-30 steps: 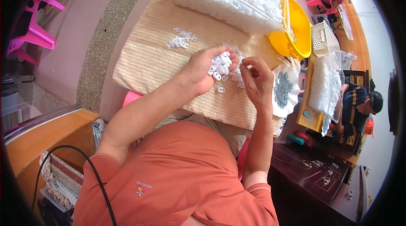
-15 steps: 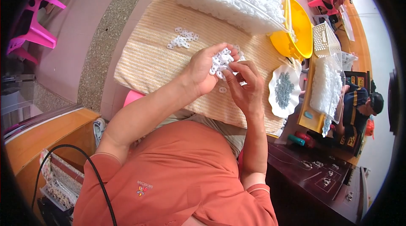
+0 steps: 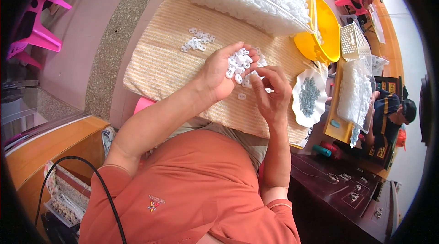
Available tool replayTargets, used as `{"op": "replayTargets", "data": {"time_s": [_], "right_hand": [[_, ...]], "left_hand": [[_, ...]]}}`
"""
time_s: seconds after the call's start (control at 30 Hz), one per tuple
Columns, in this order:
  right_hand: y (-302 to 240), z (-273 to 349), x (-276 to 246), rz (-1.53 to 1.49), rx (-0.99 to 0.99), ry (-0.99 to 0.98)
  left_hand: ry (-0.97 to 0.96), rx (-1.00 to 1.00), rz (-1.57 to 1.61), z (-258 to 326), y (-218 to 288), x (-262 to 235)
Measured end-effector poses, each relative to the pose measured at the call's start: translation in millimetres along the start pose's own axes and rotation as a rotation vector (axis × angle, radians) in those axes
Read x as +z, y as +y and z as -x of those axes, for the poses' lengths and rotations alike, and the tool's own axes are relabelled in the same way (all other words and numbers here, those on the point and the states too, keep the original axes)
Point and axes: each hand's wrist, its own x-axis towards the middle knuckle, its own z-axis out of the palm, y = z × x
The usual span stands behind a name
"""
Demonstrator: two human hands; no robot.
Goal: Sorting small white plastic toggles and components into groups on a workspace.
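Observation:
My left hand (image 3: pixel 216 74) is palm up, cupped around a heap of small white oval plastic pieces with holes (image 3: pixel 237 64). Close to its fingertips is my right hand (image 3: pixel 277 94), fingers bent and thumb apart from them, with nothing visible in its grip. More white pieces lie on the striped towel (image 3: pixel 160 38) between and behind the hands, partly hidden by them. A single white piece (image 3: pixel 241 96) rests just below the left hand. Farther left on the towel is a loose cluster of the same pieces (image 3: pixel 199 40).
A clear bin (image 3: pixel 256 13) full of white pieces stands at the back. Right of it are a yellow basin (image 3: pixel 332 34) and a white perforated basket (image 3: pixel 354 45). A scalloped white dish (image 3: pixel 304 119) holds small grey parts (image 3: pixel 309 95). Another person (image 3: pixel 388 118) sits at the right.
My right hand has drawn back slightly to the right, its thumb and fingers parting. My left hand has opened flatter, showing more of the heap.

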Motion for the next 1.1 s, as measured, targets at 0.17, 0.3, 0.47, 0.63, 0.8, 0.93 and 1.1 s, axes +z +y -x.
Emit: {"op": "replayTargets", "data": {"time_s": [0.17,0.3,0.47,0.63,0.8,0.93,1.1], "right_hand": [[-8.9,2.5,12.4,-0.028,-0.088,-0.088],[-1.2,4.6,14.0,-0.026,-0.048,-0.065],[1.9,3.2,11.0,0.059,-0.054,-0.035],[-7.2,2.7,14.8,0.048,-0.108,-0.057],[1.5,2.7,15.8,0.123,-0.177,-0.077],[-4.6,0.2,13.1,0.204,-0.226,-0.09],[2.6,2.1,14.9,0.217,-0.255,-0.03]], "left_hand": [[-0.067,-0.009,0.028,0.3,-0.7,-3.1],[-0.052,0.019,0.011,0.8,-1.2,-1.4],[-0.015,0.027,0.005,4.2,1.8,3.6],[-0.015,0.025,0.003,4.0,0.4,4.8],[-0.054,0.024,0.011,3.4,-1.2,2.9],[-0.091,0.031,0.002,2.7,-1.8,1.0],[-0.045,0.008,-0.014,5.6,-3.2,3.5]]}}
